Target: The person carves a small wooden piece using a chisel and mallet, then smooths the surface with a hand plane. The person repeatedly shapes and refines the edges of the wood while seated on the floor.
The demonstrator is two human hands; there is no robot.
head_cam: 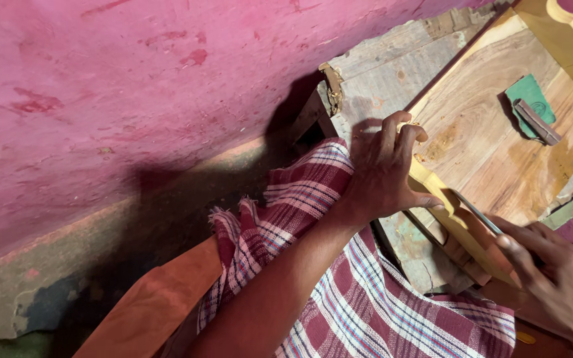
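Hands: right (558, 278) cut off at frame edge, hiding tool (479, 213) handle.

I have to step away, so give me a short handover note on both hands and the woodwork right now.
Left hand: gripping the scalloped edge of the wooden panel, steadying it on the worn wooden block.
Right hand: holding a thin metal tool against the yellow edge strip.
Green sandpaper block lies on the panel, untouched.
Done: edge strip sits along the panel.
Left: work along that edge looks unfinished; how much is unclear.
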